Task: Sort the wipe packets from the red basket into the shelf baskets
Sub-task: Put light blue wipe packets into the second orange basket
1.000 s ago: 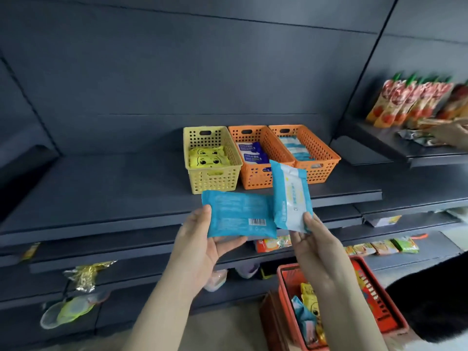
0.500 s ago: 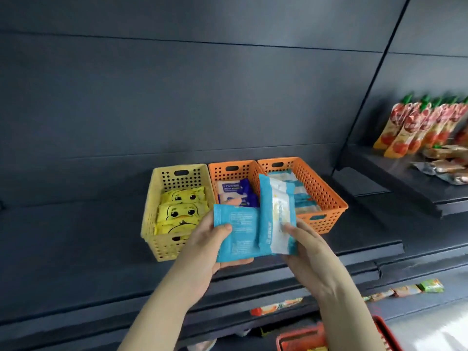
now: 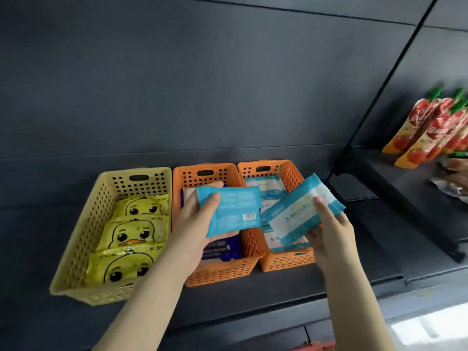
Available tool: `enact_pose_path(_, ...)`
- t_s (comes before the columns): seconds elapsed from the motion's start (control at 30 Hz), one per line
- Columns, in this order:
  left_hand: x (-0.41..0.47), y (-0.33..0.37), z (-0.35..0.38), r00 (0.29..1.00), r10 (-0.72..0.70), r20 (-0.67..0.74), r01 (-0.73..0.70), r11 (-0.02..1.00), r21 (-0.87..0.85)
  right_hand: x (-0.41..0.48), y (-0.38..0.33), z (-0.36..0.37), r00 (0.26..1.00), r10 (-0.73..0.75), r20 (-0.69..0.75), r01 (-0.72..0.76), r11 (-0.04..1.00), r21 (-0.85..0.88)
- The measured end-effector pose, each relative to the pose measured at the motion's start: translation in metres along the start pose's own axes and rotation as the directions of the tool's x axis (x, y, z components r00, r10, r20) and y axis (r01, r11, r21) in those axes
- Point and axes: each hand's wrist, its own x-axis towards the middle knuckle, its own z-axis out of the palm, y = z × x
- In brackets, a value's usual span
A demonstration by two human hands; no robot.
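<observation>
Shelf (image 3: 50, 224): yellow basket (image 3: 83, 236) at left, three duck packets (image 3: 131, 231) lying inside. Middle orange basket (image 3: 222, 272) just beside it, navy packet (image 3: 222, 249) inside. Left hand (image 3: 195, 231) over middle basket, thumb and fingers gripping turquoise packet (image 3: 233, 211), barcode side up. Right orange basket (image 3: 286, 266) holds pale packets (image 3: 263, 186). Right hand (image 3: 331, 239) over it, pinching blue-and-white packet (image 3: 298, 214), tilted. Red-orange pouches (image 3: 425, 133) on neighbouring shelf, far right.
</observation>
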Motion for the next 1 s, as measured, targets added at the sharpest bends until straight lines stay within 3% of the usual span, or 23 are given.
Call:
enact_pose_path(0.1,0.023,-0.005,0.008,0.999,-0.038,-0.024,0.037,0.999,-0.040,0.014,0.009,-0.006,0.981,-0.170,-0.093,0.138,0.951,-0.278)
enact_pose_path(0.17,0.038,-0.008,0.011,0.998,-0.066,-0.020,0.064,0.995,-0.080,0.021,0.016,-0.009,0.944,-0.322,-0.074,0.234,0.809,-0.539)
enact_pose_path(0.23,0.054,-0.008,0.014,0.995,-0.097,-0.009,0.095,0.989,-0.112,0.026,0.017,-0.009,0.928,-0.367,-0.068,0.207,0.657,-0.725)
enact_pose_path(0.43,0.084,-0.013,0.013,0.969,-0.246,-0.013,0.238,0.948,-0.213,0.037,0.018,-0.014,0.969,-0.194,0.150,0.212,0.353,-0.911)
enact_pose_path(0.5,0.088,-0.015,0.010,0.963,-0.269,-0.022,0.257,0.937,-0.235,0.040,0.017,-0.013,0.974,-0.155,0.164,0.200,0.259,-0.945)
enact_pose_path(0.63,0.091,-0.020,0.009,0.959,-0.278,0.052,0.283,0.933,-0.222,0.045,0.016,-0.005,0.980,-0.094,0.174,0.172,-0.033,-0.985)
enact_pose_path(0.83,0.082,-0.024,0.018,0.963,-0.260,0.065,0.263,0.964,-0.045,0.043,0.026,0.007,0.997,-0.040,0.063,0.058,-0.112,-0.992)
enact_pose_path(0.93,0.081,-0.024,0.018,0.978,-0.207,0.039,0.206,0.978,0.018,0.046,0.026,0.006,0.997,-0.026,0.066,0.061,-0.156,-0.986)
enact_pose_path(1.0,0.081,-0.024,0.016,0.982,-0.188,0.028,0.186,0.981,0.044,0.044,0.026,0.004,0.988,-0.098,0.120,0.108,-0.124,-0.986)
